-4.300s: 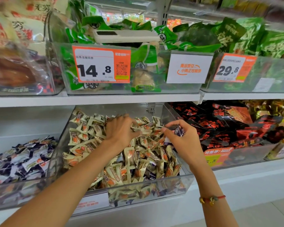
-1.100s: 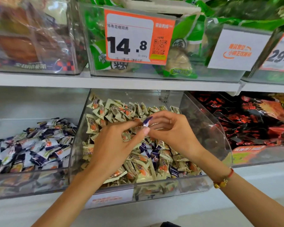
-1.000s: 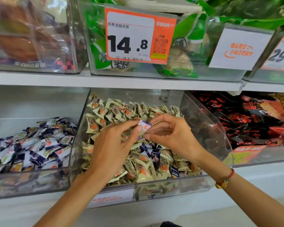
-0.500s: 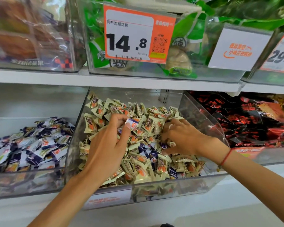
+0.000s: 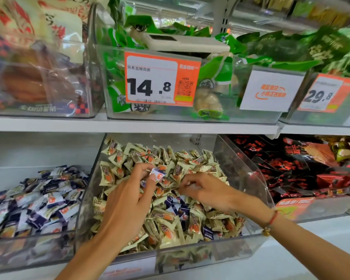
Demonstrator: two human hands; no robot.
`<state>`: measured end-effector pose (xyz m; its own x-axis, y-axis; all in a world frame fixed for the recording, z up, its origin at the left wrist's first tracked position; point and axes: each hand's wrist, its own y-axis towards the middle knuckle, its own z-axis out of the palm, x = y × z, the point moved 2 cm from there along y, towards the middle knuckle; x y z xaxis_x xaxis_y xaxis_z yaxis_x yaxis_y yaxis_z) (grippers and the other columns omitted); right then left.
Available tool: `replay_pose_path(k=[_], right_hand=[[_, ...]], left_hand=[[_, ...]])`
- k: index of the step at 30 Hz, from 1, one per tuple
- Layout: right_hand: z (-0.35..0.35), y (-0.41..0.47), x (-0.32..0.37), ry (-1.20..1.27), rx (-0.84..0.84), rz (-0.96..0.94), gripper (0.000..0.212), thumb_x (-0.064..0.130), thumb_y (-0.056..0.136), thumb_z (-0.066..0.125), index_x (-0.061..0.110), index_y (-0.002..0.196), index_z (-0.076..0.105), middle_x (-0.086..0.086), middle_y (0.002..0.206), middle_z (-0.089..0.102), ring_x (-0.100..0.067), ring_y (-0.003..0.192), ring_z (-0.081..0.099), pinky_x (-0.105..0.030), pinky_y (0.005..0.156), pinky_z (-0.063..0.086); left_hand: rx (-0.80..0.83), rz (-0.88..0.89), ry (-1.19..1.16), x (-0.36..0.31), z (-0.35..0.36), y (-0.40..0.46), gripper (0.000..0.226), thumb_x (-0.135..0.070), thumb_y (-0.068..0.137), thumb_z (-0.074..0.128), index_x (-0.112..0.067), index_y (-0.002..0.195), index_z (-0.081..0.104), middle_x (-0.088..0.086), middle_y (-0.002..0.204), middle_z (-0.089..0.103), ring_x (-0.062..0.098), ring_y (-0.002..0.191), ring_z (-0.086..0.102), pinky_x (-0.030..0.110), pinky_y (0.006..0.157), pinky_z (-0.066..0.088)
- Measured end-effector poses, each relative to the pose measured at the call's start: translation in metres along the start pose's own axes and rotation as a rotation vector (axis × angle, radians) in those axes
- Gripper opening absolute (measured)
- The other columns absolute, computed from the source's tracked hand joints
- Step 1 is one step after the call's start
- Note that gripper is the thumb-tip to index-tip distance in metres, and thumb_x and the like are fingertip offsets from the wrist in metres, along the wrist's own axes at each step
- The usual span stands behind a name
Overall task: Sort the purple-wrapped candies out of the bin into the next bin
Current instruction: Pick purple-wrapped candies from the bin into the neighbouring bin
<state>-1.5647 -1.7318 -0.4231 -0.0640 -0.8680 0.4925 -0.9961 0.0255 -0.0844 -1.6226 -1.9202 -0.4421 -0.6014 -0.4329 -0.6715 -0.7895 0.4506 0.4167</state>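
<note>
- My left hand (image 5: pixel 127 201) now pinches the purple-wrapped candy (image 5: pixel 157 174) alone, passed over from my right.
- My right hand (image 5: pixel 205 191), fingers curled, has dropped beside it, picking among the beige candies (image 5: pixel 170 225); whether it grips one I cannot tell.
- Next bin (image 5: pixel 38 239), left of my fingers, awaits this one.

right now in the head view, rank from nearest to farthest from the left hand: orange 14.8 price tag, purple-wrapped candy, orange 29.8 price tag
1. Purple-wrapped candy, pinched in the left hand.
2. Orange 14.8 price tag, on the upper bin above it.
3. Orange 29.8 price tag, far upper right.
</note>
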Motion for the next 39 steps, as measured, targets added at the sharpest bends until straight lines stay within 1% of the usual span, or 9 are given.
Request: replay_pose_path(k=[4, 9, 15, 18, 22, 26, 29, 35, 39], right_hand=[[0.018, 0.028, -0.002, -0.315, 0.068, 0.021, 0.050, 0.054, 0.082, 0.067, 0.028, 0.124, 0.062, 0.011, 0.120, 0.063, -0.017, 0.105, 0.058, -0.034, 0.090, 0.049], [0.024, 0.037, -0.003, -0.352, -0.024, -0.012, 0.043, 0.054, 0.085, 0.063, 0.024, 0.115, 0.066, 0.004, 0.108, 0.066, -0.019, 0.092, 0.059, -0.028, 0.069, 0.041], [0.003, 0.007, -0.012, 0.251, 0.021, 0.066, 0.024, 0.049, 0.096, 0.045, 0.030, 0.092, 0.059, -0.007, 0.078, 0.062, -0.027, 0.065, 0.054, -0.045, 0.061, 0.047], [-0.005, -0.005, -0.013, 0.545, 0.075, 0.071, 0.030, 0.034, 0.101, 0.044, 0.010, 0.098, 0.062, -0.004, 0.090, 0.069, -0.022, 0.076, 0.064, -0.032, 0.065, 0.054], [-0.011, -0.011, -0.018, 0.750, 0.086, 0.062, 0.025, 0.009, 0.100, 0.047, 0.013, 0.121, 0.060, -0.002, 0.108, 0.069, -0.017, 0.075, 0.060, -0.022, 0.058, 0.046], [-0.010, -0.005, -0.013, 0.323, 0.091, -0.136, 0.030, 0.004, 0.100, 0.045, 0.016, 0.117, 0.067, 0.007, 0.102, 0.064, -0.012, 0.091, 0.059, -0.025, 0.079, 0.045], [0.001, 0.003, -0.003, -0.095, 0.175, -0.226, 0.025, 0.022, 0.098, 0.055, 0.029, 0.119, 0.066, 0.018, 0.123, 0.062, -0.002, 0.112, 0.058, -0.029, 0.099, 0.046], [0.023, 0.021, 0.009, -0.516, 0.204, -0.244, 0.057, 0.027, 0.082, 0.073, 0.033, 0.134, 0.053, 0.005, 0.132, 0.060, -0.019, 0.116, 0.055, -0.032, 0.087, 0.046], [0.022, 0.022, 0.003, -0.427, 0.132, -0.273, 0.035, 0.027, 0.085, 0.070, 0.024, 0.120, 0.066, 0.014, 0.108, 0.065, -0.011, 0.097, 0.057, -0.016, 0.069, 0.040]], left_hand=[[-0.002, 0.039, 0.025, 0.007, 0.002, 0.001, 0.034, -0.055, 0.092, 0.027, -0.045, 0.122, 0.039, -0.016, 0.073, 0.048, 0.008, 0.035, 0.043, 0.040, 0.047, 0.052], [0.017, 0.044, 0.061, 0.006, 0.002, 0.000, 0.042, -0.056, 0.089, 0.022, -0.044, 0.125, 0.040, 0.001, 0.075, 0.068, 0.008, 0.037, 0.045, 0.019, 0.047, 0.039], [0.037, 0.065, 0.087, 0.006, 0.003, 0.000, 0.040, -0.052, 0.092, 0.024, -0.043, 0.127, 0.040, -0.011, 0.082, 0.048, 0.008, 0.036, 0.039, 0.018, 0.044, 0.042], [0.034, 0.072, 0.102, 0.007, 0.002, 0.000, 0.041, -0.051, 0.093, 0.024, -0.041, 0.128, 0.041, -0.007, 0.082, 0.061, 0.006, 0.037, 0.041, 0.017, 0.044, 0.039], [0.034, 0.086, 0.114, 0.007, 0.003, 0.001, 0.041, -0.052, 0.093, 0.023, -0.040, 0.128, 0.041, -0.010, 0.084, 0.054, 0.003, 0.039, 0.044, 0.017, 0.045, 0.036], [0.030, 0.079, 0.102, 0.008, 0.003, 0.000, 0.037, -0.052, 0.094, 0.025, -0.041, 0.125, 0.042, 0.000, 0.087, 0.067, 0.005, 0.039, 0.044, 0.019, 0.049, 0.045], [0.026, 0.073, 0.099, 0.008, 0.003, 0.000, 0.039, -0.055, 0.091, 0.022, -0.042, 0.123, 0.042, 0.000, 0.088, 0.070, 0.003, 0.043, 0.048, 0.024, 0.055, 0.050], [0.024, 0.081, 0.064, 0.004, 0.002, -0.002, 0.025, -0.049, 0.096, 0.031, -0.047, 0.118, 0.041, 0.003, 0.087, 0.072, 0.007, 0.036, 0.042, 0.031, 0.052, 0.052], [0.019, 0.086, 0.047, 0.002, 0.001, -0.001, 0.033, -0.053, 0.093, 0.029, -0.043, 0.120, 0.044, -0.001, 0.086, 0.069, 0.009, 0.038, 0.049, 0.033, 0.054, 0.054]])
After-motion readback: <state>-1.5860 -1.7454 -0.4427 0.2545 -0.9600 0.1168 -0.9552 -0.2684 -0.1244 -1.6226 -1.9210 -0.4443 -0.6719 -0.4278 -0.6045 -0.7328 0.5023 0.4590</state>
